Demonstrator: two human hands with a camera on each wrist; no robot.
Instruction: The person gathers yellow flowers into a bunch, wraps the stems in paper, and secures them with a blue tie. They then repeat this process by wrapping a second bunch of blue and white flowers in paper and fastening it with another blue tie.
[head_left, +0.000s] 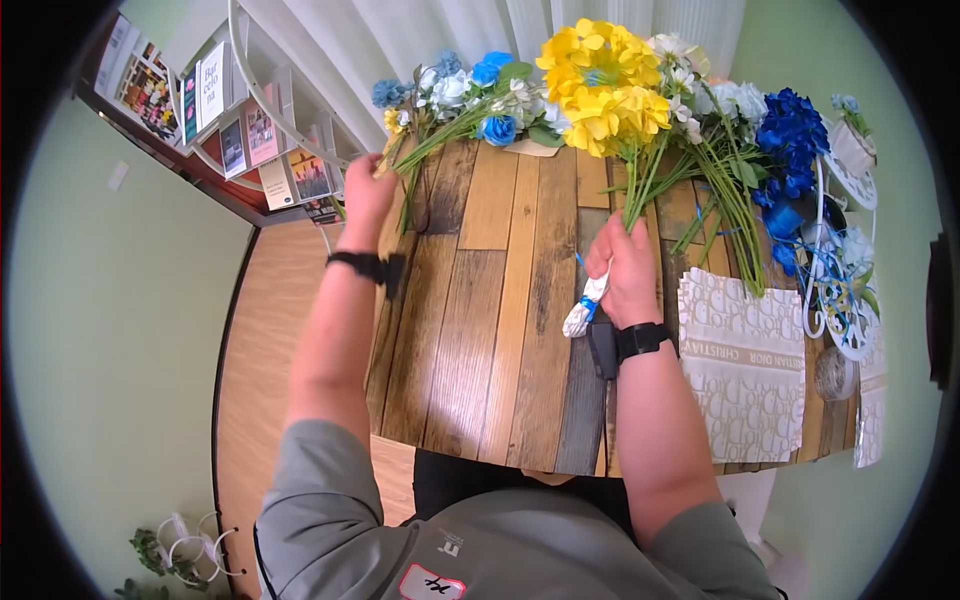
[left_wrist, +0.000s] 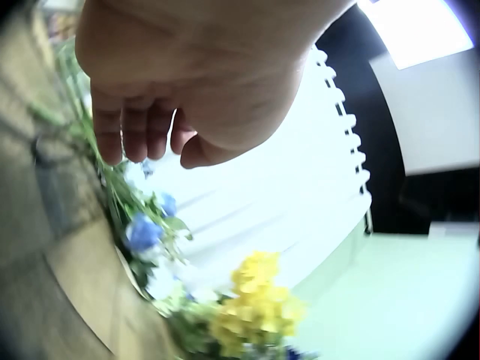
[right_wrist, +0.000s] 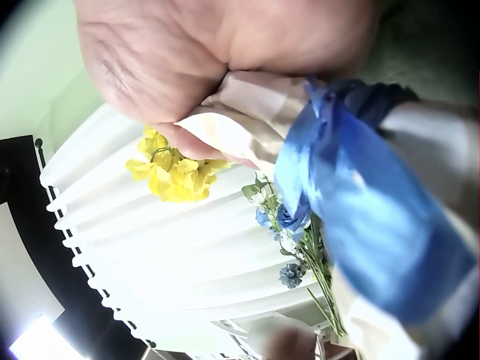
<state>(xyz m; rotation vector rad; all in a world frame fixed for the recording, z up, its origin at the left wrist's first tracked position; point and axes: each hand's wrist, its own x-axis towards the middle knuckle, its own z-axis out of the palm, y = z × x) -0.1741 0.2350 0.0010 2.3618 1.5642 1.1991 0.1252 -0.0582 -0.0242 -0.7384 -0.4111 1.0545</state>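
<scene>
My right hand [head_left: 630, 265] grips a bouquet of yellow flowers [head_left: 605, 90] by its stems, blooms pointing away from me. Its lower end comes out below the palm, wrapped in pale paper [right_wrist: 244, 112] and tied with blue ribbon [right_wrist: 375, 202]. At the far left corner of the table, my left hand [head_left: 368, 200] has bent fingers, with the thumb close to them in the left wrist view. Beside it lie green flower stems [head_left: 430, 145] and a small yellow flower [head_left: 393, 122]. I cannot tell whether the left hand pinches a stem.
Blue and white flowers [head_left: 490, 70] lie along the table's back edge. More stems [head_left: 735, 210], dark blue flowers [head_left: 790, 130] and patterned wrapping paper [head_left: 745, 390] are on the right, with a ribbon roll [head_left: 832, 375] and a white metal stand [head_left: 850, 330]. A magazine rack [head_left: 265, 130] stands beyond the left corner.
</scene>
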